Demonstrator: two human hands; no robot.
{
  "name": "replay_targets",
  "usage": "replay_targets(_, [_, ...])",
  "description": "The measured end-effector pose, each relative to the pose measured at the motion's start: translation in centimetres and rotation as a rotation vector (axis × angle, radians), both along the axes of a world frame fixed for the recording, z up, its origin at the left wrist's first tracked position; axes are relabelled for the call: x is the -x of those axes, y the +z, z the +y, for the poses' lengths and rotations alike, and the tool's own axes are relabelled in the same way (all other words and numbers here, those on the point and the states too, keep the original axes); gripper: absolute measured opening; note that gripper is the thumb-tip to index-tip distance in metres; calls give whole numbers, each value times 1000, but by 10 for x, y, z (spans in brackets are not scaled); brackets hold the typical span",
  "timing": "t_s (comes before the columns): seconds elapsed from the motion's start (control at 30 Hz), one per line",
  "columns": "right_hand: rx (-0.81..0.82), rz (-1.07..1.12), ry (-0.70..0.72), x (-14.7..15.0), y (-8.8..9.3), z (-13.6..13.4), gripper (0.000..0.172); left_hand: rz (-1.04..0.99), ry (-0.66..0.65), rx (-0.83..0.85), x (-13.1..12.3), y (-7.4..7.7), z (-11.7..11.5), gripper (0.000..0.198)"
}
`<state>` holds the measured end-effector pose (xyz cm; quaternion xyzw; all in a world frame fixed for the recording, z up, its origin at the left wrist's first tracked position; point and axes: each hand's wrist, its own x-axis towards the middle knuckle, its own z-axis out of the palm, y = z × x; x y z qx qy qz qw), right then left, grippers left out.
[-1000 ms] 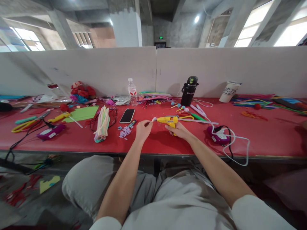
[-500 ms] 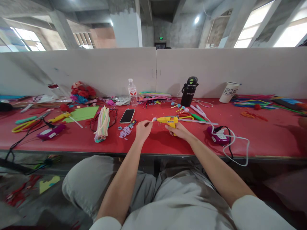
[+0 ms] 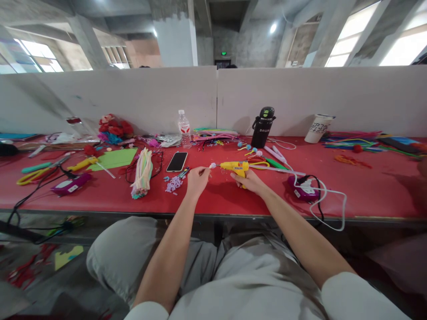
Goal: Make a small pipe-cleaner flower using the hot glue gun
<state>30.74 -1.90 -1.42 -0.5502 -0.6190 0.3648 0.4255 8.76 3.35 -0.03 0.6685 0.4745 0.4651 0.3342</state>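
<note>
My right hand (image 3: 247, 178) is wrapped round the handle of a yellow hot glue gun (image 3: 235, 166), with a clear glue stick (image 3: 276, 169) out of its back. The gun's nozzle points left, close to a small pale lilac ball-shaped piece (image 3: 212, 166). My left hand (image 3: 198, 180) pinches this piece at its fingertips; whether nozzle and piece touch is too small to tell. Left of that hand lies a pile of small lilac bits (image 3: 174, 183) on the red table (image 3: 213, 200).
A phone (image 3: 177, 162) and a bundle of pale pipe cleaners (image 3: 143, 173) lie to the left. At the back stand a water bottle (image 3: 184, 129) and a black flask (image 3: 263, 128). A purple power strip (image 3: 304, 190) with white cable sits near my right forearm.
My left hand has shifted slightly left, and the glue gun slightly right. The lilac piece shows more clearly off the nozzle tip.
</note>
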Motion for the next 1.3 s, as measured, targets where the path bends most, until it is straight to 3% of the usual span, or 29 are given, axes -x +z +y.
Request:
replay_targets(0.2, [-142,-64,-184,-17,3,6,41,-101,-18,-19,11,12,0,25])
replay_targets(0.43, [36,-522,-396,-48,-4,12,39,-82,9,-24,42,32,6,27])
replay_targets(0.57, [30,-539,-383,-51,-5,5,40,-31,5,4,57,39,7,27])
replay_targets(0.67, [-30,-432,-390,-56,-11,-5,45,-41,26,28,63,41,8,27])
replay_targets(0.8, [-150,-356,-573,-61,-21,-22,52,-54,39,39,66,42,11,24])
replay_targets(0.9, [-321,-391,-621,-52,-17,-38,44,-45,67,31,70,43,12,23])
replay_targets(1.0, [-406,-378,-417,-24,-2,-47,32,-5,96,34,77,47,11,23])
replay_targets(1.13, [-313,-369,207,44,16,-32,19,38,107,22,83,51,8,21])
replay_targets(1.2, [-310,-372,297,85,19,-12,15,40,109,17,83,52,7,22])
replay_targets(1.3, [-272,-452,296,143,18,20,19,52,111,11,84,51,8,23])
